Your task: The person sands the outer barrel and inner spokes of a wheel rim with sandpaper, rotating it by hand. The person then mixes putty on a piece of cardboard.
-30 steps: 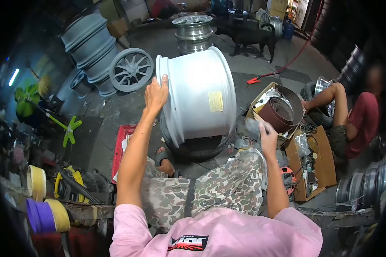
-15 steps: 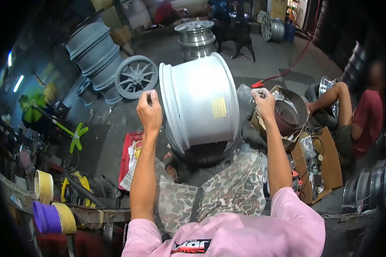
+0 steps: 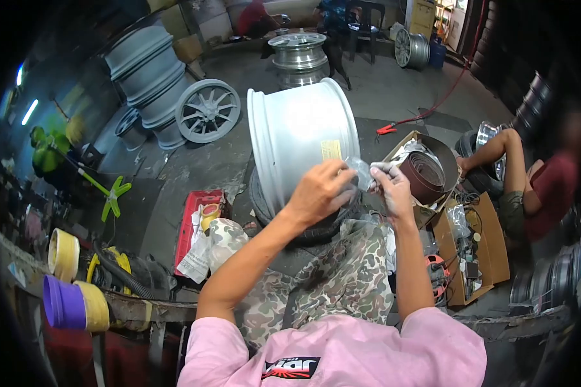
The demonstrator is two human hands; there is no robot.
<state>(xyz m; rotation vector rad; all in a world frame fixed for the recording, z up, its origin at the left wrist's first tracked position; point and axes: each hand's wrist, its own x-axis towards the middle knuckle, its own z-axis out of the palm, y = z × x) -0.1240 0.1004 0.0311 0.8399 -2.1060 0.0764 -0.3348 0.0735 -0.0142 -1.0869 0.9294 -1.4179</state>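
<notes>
My right hand (image 3: 392, 186) pinches a crumpled, see-through piece of plastic (image 3: 360, 173) between thumb and fingers. Close beside it is my left hand (image 3: 323, 188), its fingers bent in toward the plastic and slightly blurred; what lies between their tips is hidden. Behind both hands a pale grey wheel rim (image 3: 290, 142) lies on its side, with a yellow tape patch (image 3: 330, 149) on its barrel. Under the rim sits a black tire (image 3: 259, 197), partly covered by my left hand and forearm.
A box with a coiled brown abrasive roll (image 3: 425, 169) and a carton of odds and ends (image 3: 490, 248) stand right. A red tray (image 3: 188, 229) is left. Stacked rims (image 3: 150, 80), a spoked rim (image 3: 208, 111) and a red hose clamp (image 3: 386, 129) lie beyond. A person (image 3: 552, 187) sits right.
My left hand has swung right and down across the rim, up to my right hand. My right hand has lowered slightly with the plastic. The dog behind has shifted left.
</notes>
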